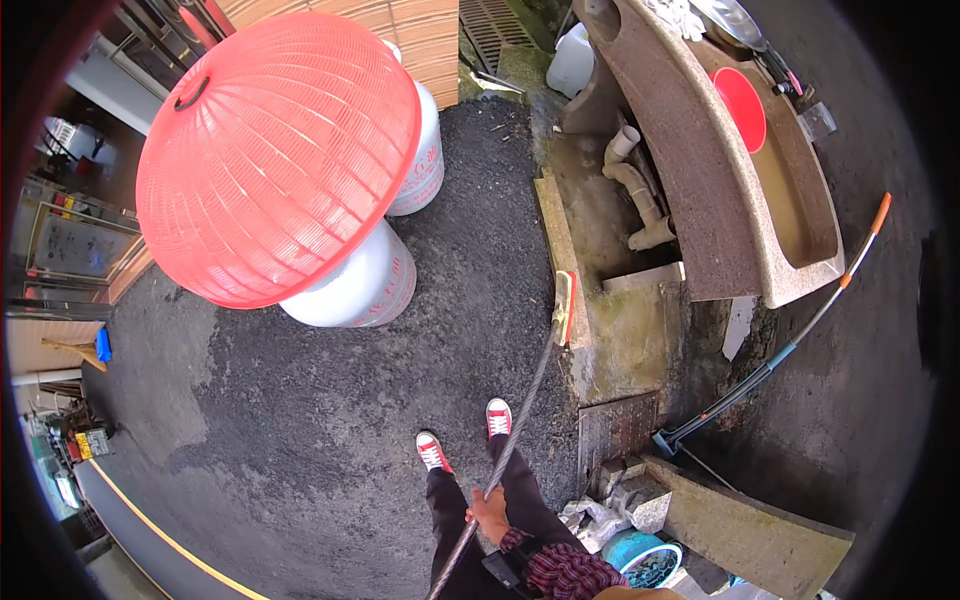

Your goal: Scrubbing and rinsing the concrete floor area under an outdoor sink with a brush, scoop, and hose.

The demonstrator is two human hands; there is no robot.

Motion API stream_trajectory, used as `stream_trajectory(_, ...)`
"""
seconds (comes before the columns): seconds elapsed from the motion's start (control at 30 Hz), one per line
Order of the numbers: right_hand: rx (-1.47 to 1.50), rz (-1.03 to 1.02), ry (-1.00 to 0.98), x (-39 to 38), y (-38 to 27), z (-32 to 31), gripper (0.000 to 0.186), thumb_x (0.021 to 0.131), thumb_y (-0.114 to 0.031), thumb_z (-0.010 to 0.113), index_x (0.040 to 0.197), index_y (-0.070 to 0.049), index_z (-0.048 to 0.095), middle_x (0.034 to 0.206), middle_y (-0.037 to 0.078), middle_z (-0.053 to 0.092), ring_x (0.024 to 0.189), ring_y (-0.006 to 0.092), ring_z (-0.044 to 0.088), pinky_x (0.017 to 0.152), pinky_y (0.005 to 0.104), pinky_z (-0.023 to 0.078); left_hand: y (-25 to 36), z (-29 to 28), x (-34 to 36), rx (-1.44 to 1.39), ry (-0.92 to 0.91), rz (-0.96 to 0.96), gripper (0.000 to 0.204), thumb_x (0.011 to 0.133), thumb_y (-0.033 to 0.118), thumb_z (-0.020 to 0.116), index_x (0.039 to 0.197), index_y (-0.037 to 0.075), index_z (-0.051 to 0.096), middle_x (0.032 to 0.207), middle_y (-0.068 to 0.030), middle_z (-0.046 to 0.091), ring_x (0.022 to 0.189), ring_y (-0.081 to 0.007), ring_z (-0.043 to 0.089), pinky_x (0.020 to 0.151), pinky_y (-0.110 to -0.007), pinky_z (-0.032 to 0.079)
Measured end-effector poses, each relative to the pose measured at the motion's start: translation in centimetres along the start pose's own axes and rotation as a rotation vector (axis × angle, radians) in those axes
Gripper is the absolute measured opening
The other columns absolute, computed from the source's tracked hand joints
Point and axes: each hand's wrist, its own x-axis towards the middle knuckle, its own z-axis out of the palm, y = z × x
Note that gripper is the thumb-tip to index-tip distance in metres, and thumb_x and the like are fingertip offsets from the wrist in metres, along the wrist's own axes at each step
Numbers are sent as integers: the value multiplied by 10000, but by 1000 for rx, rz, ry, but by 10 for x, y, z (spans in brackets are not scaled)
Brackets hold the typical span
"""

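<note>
My right hand (488, 512), below a plaid cuff, is closed around a long, dark grey pole (522, 415) that slants up from the bottom edge. At the pole's far end, a brush head (564, 308) with red and pale yellow parts rests against a low concrete ledge (552, 225). The pole passes beside my red-and-white shoe (497, 416) on the dark asphalt (280, 420). My left hand is not in view.
A red plastic dome cover (275, 155) sits over white gas cylinders (350, 285). On the right are a stone sink (680, 130) with a red basin (737, 108), drainpipes (635, 180), a long-handled mop (725, 390), a concrete slab (745, 510) and a blue bucket (645, 555).
</note>
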Motion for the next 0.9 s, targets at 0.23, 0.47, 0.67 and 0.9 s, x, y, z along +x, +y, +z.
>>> stream_trajectory(0.23, 108, -259, -34, 107, -181, 28, 194, 815, -138, 482, 848, 2, 351, 562, 58, 396, 355, 132, 410, 284, 277, 355, 222, 86, 44, -432, -20, 151, 232, 756, 163, 578, 957, 46, 572, 587, 1, 517, 438, -72, 424, 375, -218, 332)
stream_trajectory(0.47, 312, -206, -81, 185, -347, 66, 213, 802, -201, 517, 732, -14, 442, 544, 57, 429, 396, 148, 411, 374, 310, 423, 358, 126, 112, 579, 472, 927, 496, 639, 26, 623, 1120, 54, 505, 708, -168, 576, 550, -202, 587, 453, -294, 416)
stream_trajectory(0.67, 137, -323, 132, 193, -343, 33, 296, 814, -234, 487, 683, 28, 440, 536, 98, 478, 384, 157, 456, 325, 283, 382, 378, 155, 96, 997, 730, 1023, 487, 622, 29, 619, 1097, 46, 515, 610, -140, 511, 507, -280, 522, 455, -328, 410)
stream_trajectory(0.9, 125, -133, 230, 129, -176, 43, 396, 790, -281, 502, 743, 112, 490, 605, 211, 555, 422, 279, 559, 383, 360, 454, 192, 28, 100, 986, 583, 928, 182, 717, 111, 561, 873, 19, 551, 530, -126, 501, 422, -273, 457, 402, -366, 375)
